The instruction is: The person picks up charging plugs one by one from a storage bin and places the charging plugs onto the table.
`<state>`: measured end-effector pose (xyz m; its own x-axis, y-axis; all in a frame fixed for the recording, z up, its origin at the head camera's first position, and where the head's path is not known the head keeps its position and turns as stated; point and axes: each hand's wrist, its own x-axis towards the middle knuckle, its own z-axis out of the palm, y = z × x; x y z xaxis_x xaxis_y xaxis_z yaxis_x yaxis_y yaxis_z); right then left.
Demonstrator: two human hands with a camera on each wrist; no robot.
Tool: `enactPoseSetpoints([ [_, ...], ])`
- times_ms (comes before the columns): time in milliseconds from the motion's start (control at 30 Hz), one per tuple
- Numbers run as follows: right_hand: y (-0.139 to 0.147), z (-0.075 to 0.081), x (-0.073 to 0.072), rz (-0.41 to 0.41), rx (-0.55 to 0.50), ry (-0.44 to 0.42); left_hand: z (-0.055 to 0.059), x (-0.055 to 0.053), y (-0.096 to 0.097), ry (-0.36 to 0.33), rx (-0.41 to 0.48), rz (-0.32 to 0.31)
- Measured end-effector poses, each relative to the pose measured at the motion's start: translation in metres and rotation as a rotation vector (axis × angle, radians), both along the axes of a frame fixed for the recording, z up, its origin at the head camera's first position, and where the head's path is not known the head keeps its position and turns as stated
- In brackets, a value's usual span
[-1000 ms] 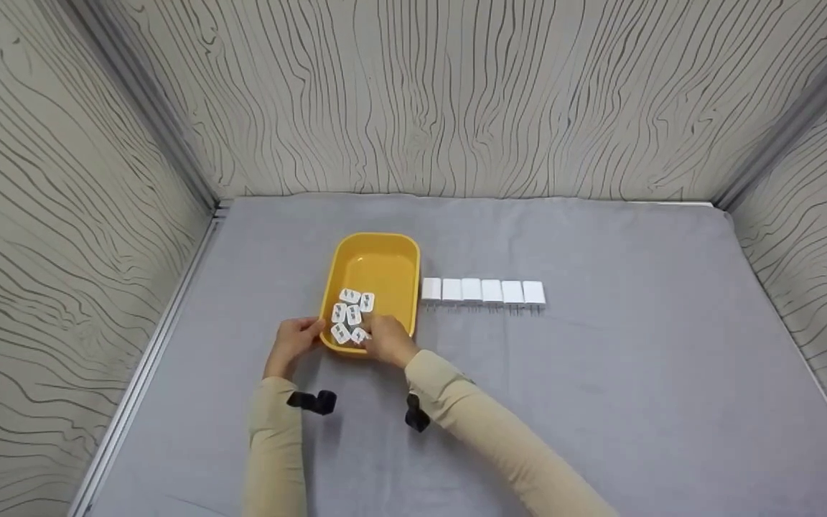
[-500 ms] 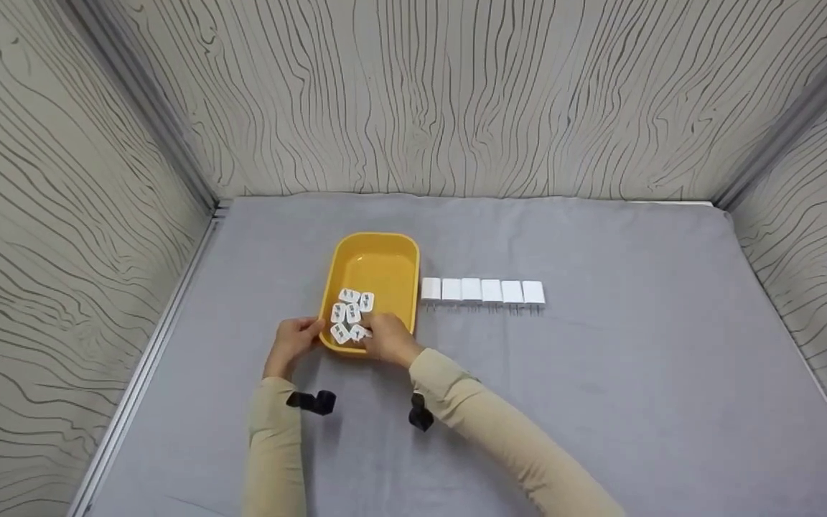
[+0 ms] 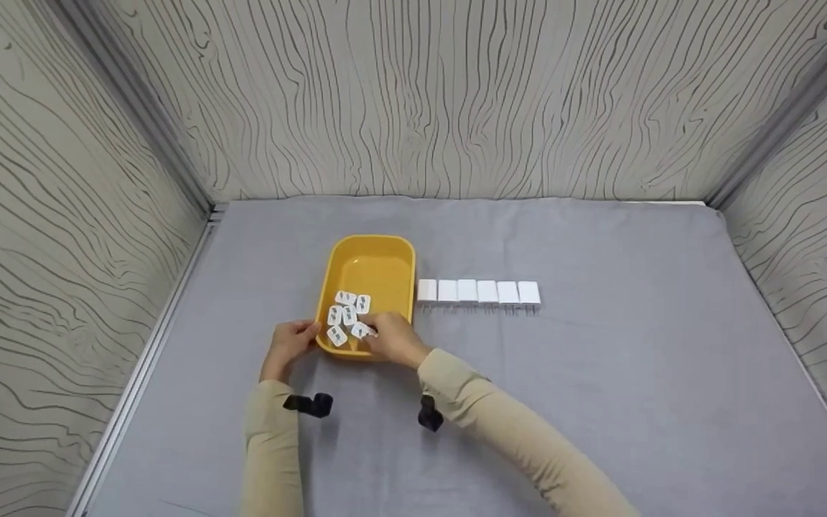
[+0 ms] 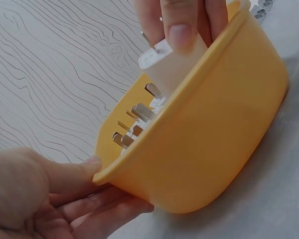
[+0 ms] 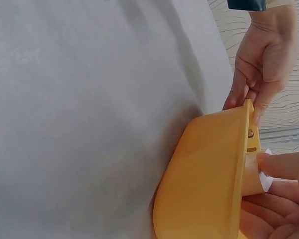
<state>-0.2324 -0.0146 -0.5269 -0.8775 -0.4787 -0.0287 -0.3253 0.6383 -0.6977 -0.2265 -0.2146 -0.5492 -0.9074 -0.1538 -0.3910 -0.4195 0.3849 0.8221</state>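
A yellow tray point(image 3: 377, 248) stands on the grey cloth, left of the middle in the head view. My left hand point(image 3: 290, 346) pinches its near left rim, thumb on top and fingers below. Over the tray's near end, my right hand point(image 3: 395, 339) grips a white charger plug point(image 4: 172, 72) between thumb and fingers. In the left wrist view this plug is tilted and rises above the rim, its prongs pointing up. Several other white charger plugs point(image 3: 337, 335) lie prongs up in the near left part of the tray.
Right of the tray, several white charger plugs point(image 3: 466, 290) stand side by side in a straight row, prongs toward me. Grey cloth point(image 3: 622, 373) covers the table. Wood-patterned panels point(image 3: 413, 100) enclose the back and sides.
My right hand has shifted slightly right with the charger plug, which has come away from the tray's near wall, baring some yellow floor there. My left hand keeps its hold on the rim.
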Motion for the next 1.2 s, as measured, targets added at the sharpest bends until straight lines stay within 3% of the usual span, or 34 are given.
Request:
enactPoseSetpoints([
  [400, 0.006, 0.004, 0.009, -0.001, -0.046, 0.009, 0.000, 0.000, 0.001, -0.023, 0.012, 0.023],
  [667, 0.011, 0.007, 0.016, 0.024, -0.094, 0.089, 0.000, -0.001, 0.001, 0.002, 0.008, 0.015],
  [867, 0.016, 0.002, 0.020, 0.022, -0.153, 0.065, 0.000, -0.001, 0.001, -0.042, 0.003, 0.019],
  [1200, 0.021, 0.001, 0.024, 0.005, -0.170, 0.046, 0.000, -0.001, 0.001, -0.052, -0.020, 0.016],
])
